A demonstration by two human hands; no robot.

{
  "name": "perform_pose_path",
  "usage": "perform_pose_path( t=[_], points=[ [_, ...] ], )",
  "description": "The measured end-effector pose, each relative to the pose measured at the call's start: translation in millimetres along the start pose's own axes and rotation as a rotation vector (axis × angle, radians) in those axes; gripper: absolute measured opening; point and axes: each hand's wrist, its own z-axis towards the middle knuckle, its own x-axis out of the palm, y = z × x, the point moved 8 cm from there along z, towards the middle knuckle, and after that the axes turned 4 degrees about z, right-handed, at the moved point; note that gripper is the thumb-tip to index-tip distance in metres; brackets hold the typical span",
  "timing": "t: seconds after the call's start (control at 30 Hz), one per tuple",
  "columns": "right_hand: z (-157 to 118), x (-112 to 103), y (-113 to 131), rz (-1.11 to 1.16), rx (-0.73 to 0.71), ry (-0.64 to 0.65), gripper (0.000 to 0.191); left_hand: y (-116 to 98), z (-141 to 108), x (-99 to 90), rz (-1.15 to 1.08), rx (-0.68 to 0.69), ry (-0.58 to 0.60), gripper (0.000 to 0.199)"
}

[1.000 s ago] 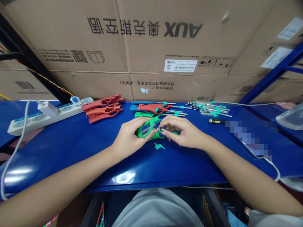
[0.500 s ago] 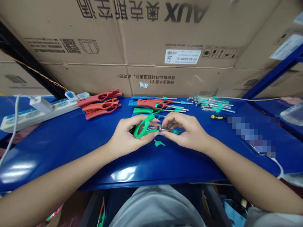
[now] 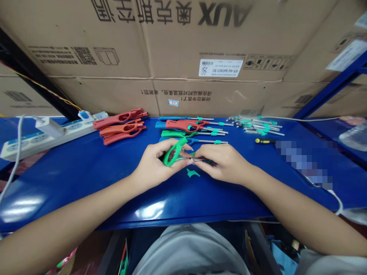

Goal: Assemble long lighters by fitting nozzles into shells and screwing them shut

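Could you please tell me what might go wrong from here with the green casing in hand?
The thin metal rod, pinched in the right hand, could slip. The small teal piece, lying loose near both hands, might get brushed aside. The left hand, holding the green casing, could perhaps bump the lighters just behind.

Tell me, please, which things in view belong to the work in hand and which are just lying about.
Seemingly part of the work:
green handle, in the left hand
metal piece, in the right hand
loose teal piece, below the hands
red handles
handles with rods
pile of rods

Probably lying about:
power strip
cardboard
clear plastic
yellow-ended tool, possibly needed
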Motion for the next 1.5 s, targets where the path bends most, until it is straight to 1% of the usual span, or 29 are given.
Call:
perform_pose_path(
  t=[0.07,0.13,0.2,0.27,0.37,0.47,0.5,0.53,0.57,0.63,0.7,0.77,0.9,0.97,1.0,1.07,1.13,1.17,1.23,1.3,1.37,1.4,1.5],
  points=[
    [-0.2,0.9,0.7,-0.098,-0.016,0.008,0.017,4.2,0.4,2.8,-0.036,-0.037,0.012,0.032],
    [0.8,2.4,-0.5,-0.166,-0.002,0.033,0.018,7.1,1.0,4.4,-0.047,-0.067,0.017,0.034],
    [2.3,3.1,-4.3,-0.168,0.057,0.066,0.014,6.4,2.5,2.7,-0.006,-0.065,0.005,0.036],
    [3.3,2.4,-9.4,-0.121,0.143,0.092,0.011,2.3,5.5,-1.7,0.066,-0.032,-0.011,0.039],
    [3.8,1.6,-16.7,-0.061,0.249,0.124,0.019,-0.2,13.3,-14.3,0.095,-0.025,-0.058,0.037],
    [3.5,2.6,-26.0,-0.032,0.319,0.15,0.036,10.5,21.6,-32.9,0.081,-0.11,-0.16,0.035],
    [3.1,3.8,-29.3,-0.015,0.336,0.161,0.04,16.3,23.8,-37.4,0.106,-0.143,-0.175,0.036],
    [2.7,5.2,-32.0,0.002,0.345,0.177,0.042,23.0,25.8,-39.5,0.151,-0.174,-0.163,0.036],
    [2.4,7.3,-33.7,0.023,0.343,0.201,0.042,30.1,27.3,-39.3,0.212,-0.199,-0.127,0.036],
    [1.5,12.8,-33.5,0.069,0.31,0.277,0.038,43.7,28.6,-33.6,0.365,-0.216,-0.009,0.034],
    [-0.5,19.1,-30.7,0.109,0.279,0.372,0.031,53.1,27.7,-27.0,0.521,-0.186,0.08,0.028],
    [-2.9,24.5,-27.6,0.122,0.27,0.45,0.028,58.4,26.2,-20.8,0.623,-0.142,0.127,0.026],
    [-6.0,33.7,-24.6,0.052,0.298,0.512,0.03,62.4,23.7,-8.6,0.662,-0.088,0.196,0.024],
    [-6.7,39.1,-22.4,0.009,0.276,0.526,0.037,62.4,23.4,-5.7,0.673,-0.07,0.213,0.02],
    [-7.1,41.8,-21.0,-0.006,0.253,0.534,0.037,62.5,23.5,-5.0,0.683,-0.064,0.223,0.017],
    [-7.9,45.7,-19.5,-0.012,0.214,0.547,0.027,61.6,23.8,-5.0,0.705,-0.05,0.239,0.014],
    [-8.2,45.7,-21.5,0.02,0.216,0.539,0.019,57.3,24.8,-7.6,0.714,-0.022,0.224,0.014],
    [-7.3,43.3,-23.6,0.043,0.227,0.511,0.019,54.0,25.6,-10.2,0.703,-0.01,0.197,0.015],
    [-3.5,33.7,-28.3,0.076,0.247,0.399,0.019,47.6,26.8,-16.1,0.625,-0.026,0.125,0.02],
    [1.2,20.8,-32.3,0.098,0.251,0.238,0.019,44.9,26.2,-17.1,0.425,-0.113,0.088,0.023],
    [4.4,11.6,-32.8,0.172,0.227,0.101,0.017,43.4,23.1,-9.4,0.146,-0.224,0.095,0.028],
    [5.6,9.7,-31.8,0.234,0.206,0.058,0.016,42.7,20.6,-3.1,0.009,-0.281,0.108,0.031],
    [7.7,11.7,-27.5,0.403,0.151,0.015,0.014,45.1,11.3,15.9,-0.293,-0.466,0.122,0.041]
  ],
)
